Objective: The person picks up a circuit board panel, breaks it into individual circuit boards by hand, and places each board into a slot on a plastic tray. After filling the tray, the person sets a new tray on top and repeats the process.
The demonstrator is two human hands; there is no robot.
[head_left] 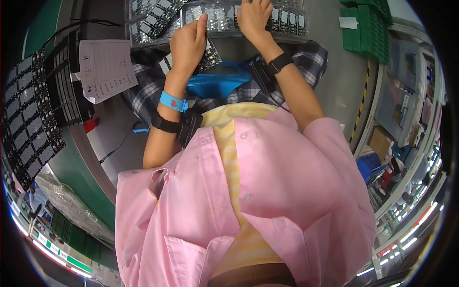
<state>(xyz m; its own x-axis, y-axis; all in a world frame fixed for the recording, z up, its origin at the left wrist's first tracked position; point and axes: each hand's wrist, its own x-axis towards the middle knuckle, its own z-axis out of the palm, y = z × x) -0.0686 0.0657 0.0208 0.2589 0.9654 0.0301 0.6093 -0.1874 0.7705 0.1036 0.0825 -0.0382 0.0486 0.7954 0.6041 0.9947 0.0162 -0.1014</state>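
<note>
My left hand [186, 47] is closed around a dark circuit board panel [211, 55] with pale square parts, and the panel sticks out on both sides of the fist. My right hand [255, 18] is bent over a clear plastic tray [217, 34] at the top edge. Its fingers are curled together and partly cut off by the picture's edge, so what they pinch cannot be made out. Small circuit boards [290, 23] stand in a row in the tray, right of that hand. Another board panel [161, 18] lies slanted across the tray's left part.
At left, large board panels [29, 115] stand by a black slotted rack [67, 91] with a paper sheet [107, 69] on it. Clear plastic packaging [71, 201] lies on the green surface. Green crates [366, 28] are stacked at upper right. A blue seat [217, 83] shows below my hands.
</note>
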